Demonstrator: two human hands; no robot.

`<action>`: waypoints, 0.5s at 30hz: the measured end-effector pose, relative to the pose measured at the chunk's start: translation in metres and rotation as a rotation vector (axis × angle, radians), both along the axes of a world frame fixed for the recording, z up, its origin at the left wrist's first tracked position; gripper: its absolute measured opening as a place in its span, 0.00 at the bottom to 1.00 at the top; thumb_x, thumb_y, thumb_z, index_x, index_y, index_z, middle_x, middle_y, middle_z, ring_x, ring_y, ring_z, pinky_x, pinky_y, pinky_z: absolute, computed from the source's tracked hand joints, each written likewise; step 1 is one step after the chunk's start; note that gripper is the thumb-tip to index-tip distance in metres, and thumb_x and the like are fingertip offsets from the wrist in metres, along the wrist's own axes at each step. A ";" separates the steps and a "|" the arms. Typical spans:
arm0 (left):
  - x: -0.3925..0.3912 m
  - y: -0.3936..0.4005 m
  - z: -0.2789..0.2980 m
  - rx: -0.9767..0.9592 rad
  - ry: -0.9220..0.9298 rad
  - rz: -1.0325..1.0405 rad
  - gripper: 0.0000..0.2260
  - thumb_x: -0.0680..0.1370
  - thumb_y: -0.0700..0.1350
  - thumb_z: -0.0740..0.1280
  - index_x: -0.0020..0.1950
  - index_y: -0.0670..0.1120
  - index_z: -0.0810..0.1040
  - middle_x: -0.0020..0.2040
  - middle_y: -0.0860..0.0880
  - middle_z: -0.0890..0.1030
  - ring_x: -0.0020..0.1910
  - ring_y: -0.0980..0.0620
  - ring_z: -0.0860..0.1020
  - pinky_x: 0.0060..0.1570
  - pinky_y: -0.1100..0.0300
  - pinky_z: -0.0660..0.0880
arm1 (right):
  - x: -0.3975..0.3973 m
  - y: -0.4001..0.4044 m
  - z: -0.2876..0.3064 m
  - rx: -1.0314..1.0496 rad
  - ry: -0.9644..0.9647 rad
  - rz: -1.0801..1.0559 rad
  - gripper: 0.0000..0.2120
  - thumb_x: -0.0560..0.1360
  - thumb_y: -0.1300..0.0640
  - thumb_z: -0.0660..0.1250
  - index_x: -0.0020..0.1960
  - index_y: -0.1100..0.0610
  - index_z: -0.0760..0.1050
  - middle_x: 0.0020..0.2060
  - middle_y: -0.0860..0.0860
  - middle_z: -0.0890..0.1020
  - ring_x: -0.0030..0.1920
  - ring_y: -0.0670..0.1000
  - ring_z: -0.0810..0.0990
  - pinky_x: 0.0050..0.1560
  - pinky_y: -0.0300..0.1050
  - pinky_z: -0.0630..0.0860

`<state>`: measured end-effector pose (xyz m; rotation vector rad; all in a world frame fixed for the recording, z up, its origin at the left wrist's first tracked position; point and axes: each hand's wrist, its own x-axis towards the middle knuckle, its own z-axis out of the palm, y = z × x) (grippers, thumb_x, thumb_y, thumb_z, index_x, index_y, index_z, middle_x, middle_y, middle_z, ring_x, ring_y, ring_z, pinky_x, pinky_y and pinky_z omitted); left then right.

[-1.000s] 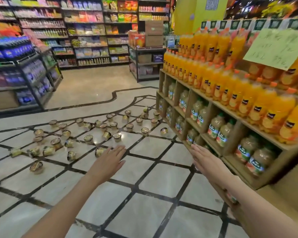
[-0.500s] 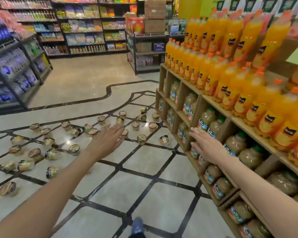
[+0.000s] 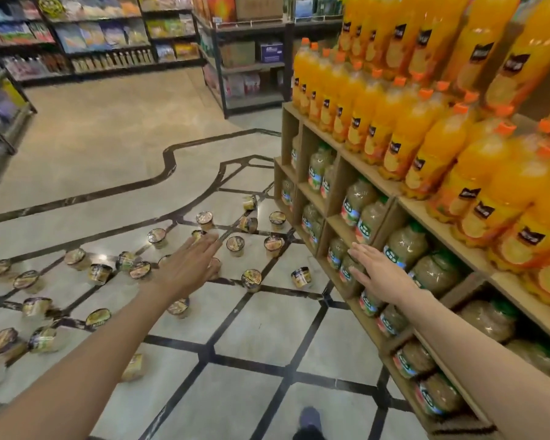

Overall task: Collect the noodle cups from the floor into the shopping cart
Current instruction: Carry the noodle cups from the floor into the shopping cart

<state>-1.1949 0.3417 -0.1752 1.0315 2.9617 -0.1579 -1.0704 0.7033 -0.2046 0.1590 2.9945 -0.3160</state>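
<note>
I am reaching out with both hands flat and empty, the left hand (image 3: 188, 268) and the right hand (image 3: 375, 274) each with an open grip, fingers straight, holding nothing. The cups (image 3: 235, 246) are lying scattered on the floor (image 3: 261, 331), beyond and below my left fingertips and off to its left, some upright and some tipped; no cart is showing. To do this well, I am judging that I should stoop low, take an upright cup around its wall, and keep clear of the shelf (image 3: 356, 230) just past my right grip.
</note>
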 end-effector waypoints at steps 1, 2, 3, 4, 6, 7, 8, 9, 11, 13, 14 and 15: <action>-0.022 0.007 -0.008 0.014 -0.017 0.002 0.24 0.83 0.53 0.52 0.78 0.46 0.54 0.78 0.48 0.55 0.76 0.50 0.55 0.73 0.57 0.47 | -0.021 0.008 -0.008 -0.004 -0.022 -0.007 0.25 0.82 0.48 0.55 0.76 0.55 0.58 0.77 0.50 0.57 0.77 0.49 0.53 0.76 0.47 0.53; -0.044 0.014 -0.017 0.022 -0.028 0.007 0.25 0.83 0.53 0.52 0.78 0.46 0.55 0.78 0.48 0.56 0.76 0.50 0.56 0.73 0.57 0.48 | -0.042 0.017 -0.018 0.000 -0.038 -0.010 0.25 0.82 0.48 0.55 0.76 0.55 0.58 0.77 0.50 0.57 0.76 0.49 0.53 0.76 0.47 0.53; -0.066 0.020 -0.028 0.027 -0.039 0.017 0.25 0.83 0.54 0.52 0.78 0.46 0.55 0.78 0.48 0.57 0.76 0.50 0.57 0.73 0.56 0.49 | -0.064 0.026 -0.029 0.006 -0.054 -0.016 0.25 0.82 0.48 0.56 0.76 0.55 0.58 0.77 0.50 0.57 0.76 0.50 0.54 0.75 0.47 0.53; -0.087 0.027 -0.041 0.031 -0.061 0.032 0.25 0.83 0.55 0.52 0.77 0.46 0.56 0.78 0.48 0.57 0.75 0.49 0.58 0.73 0.56 0.50 | -0.086 0.033 -0.040 0.008 -0.072 -0.023 0.25 0.81 0.48 0.56 0.76 0.55 0.58 0.76 0.51 0.58 0.76 0.50 0.54 0.75 0.47 0.54; -0.125 0.039 -0.070 0.046 -0.133 0.057 0.26 0.82 0.56 0.54 0.77 0.45 0.58 0.77 0.47 0.59 0.74 0.48 0.60 0.73 0.55 0.53 | -0.127 0.044 -0.064 -0.025 -0.132 -0.055 0.26 0.81 0.48 0.57 0.76 0.56 0.59 0.76 0.52 0.59 0.76 0.52 0.56 0.73 0.48 0.57; -0.145 0.045 -0.088 0.063 -0.151 0.072 0.26 0.81 0.56 0.55 0.76 0.45 0.59 0.76 0.46 0.60 0.73 0.47 0.62 0.72 0.55 0.55 | -0.148 0.050 -0.078 -0.044 -0.146 -0.074 0.26 0.81 0.48 0.58 0.76 0.56 0.59 0.76 0.52 0.60 0.75 0.53 0.58 0.71 0.49 0.60; -0.165 0.051 -0.106 0.064 -0.180 0.086 0.27 0.81 0.56 0.56 0.76 0.45 0.60 0.76 0.46 0.61 0.72 0.45 0.63 0.70 0.55 0.58 | -0.170 0.055 -0.093 -0.056 -0.157 -0.082 0.26 0.81 0.49 0.59 0.75 0.56 0.59 0.75 0.52 0.61 0.74 0.53 0.60 0.70 0.48 0.62; -0.181 0.056 -0.125 0.071 -0.222 0.106 0.27 0.81 0.56 0.57 0.76 0.44 0.60 0.76 0.46 0.62 0.71 0.44 0.64 0.69 0.55 0.59 | -0.189 0.060 -0.110 -0.062 -0.175 -0.089 0.26 0.80 0.49 0.59 0.75 0.57 0.59 0.75 0.53 0.61 0.73 0.53 0.62 0.69 0.47 0.61; -0.210 0.063 -0.167 0.077 -0.299 0.141 0.29 0.79 0.57 0.60 0.75 0.43 0.61 0.76 0.45 0.62 0.71 0.44 0.64 0.69 0.55 0.59 | -0.223 0.066 -0.150 -0.084 -0.212 -0.118 0.27 0.80 0.50 0.60 0.75 0.57 0.59 0.75 0.53 0.61 0.73 0.53 0.62 0.70 0.45 0.59; -0.237 0.065 -0.215 0.132 -0.385 0.190 0.32 0.76 0.59 0.64 0.75 0.42 0.62 0.74 0.44 0.64 0.70 0.44 0.66 0.68 0.54 0.62 | -0.254 0.072 -0.194 -0.121 -0.252 -0.159 0.28 0.79 0.50 0.62 0.75 0.58 0.59 0.74 0.55 0.64 0.73 0.55 0.63 0.70 0.46 0.60; -0.251 0.066 -0.241 0.185 -0.440 0.226 0.34 0.74 0.60 0.67 0.74 0.42 0.64 0.73 0.44 0.67 0.69 0.44 0.68 0.67 0.54 0.64 | -0.268 0.074 -0.219 -0.155 -0.269 -0.183 0.28 0.79 0.50 0.62 0.75 0.57 0.59 0.73 0.56 0.65 0.72 0.55 0.64 0.70 0.47 0.62; -0.265 0.066 -0.268 0.249 -0.493 0.271 0.36 0.72 0.60 0.69 0.74 0.43 0.64 0.72 0.44 0.68 0.68 0.45 0.69 0.65 0.53 0.66 | -0.282 0.077 -0.246 -0.184 -0.287 -0.207 0.29 0.78 0.50 0.63 0.75 0.57 0.59 0.72 0.57 0.66 0.72 0.56 0.65 0.69 0.48 0.63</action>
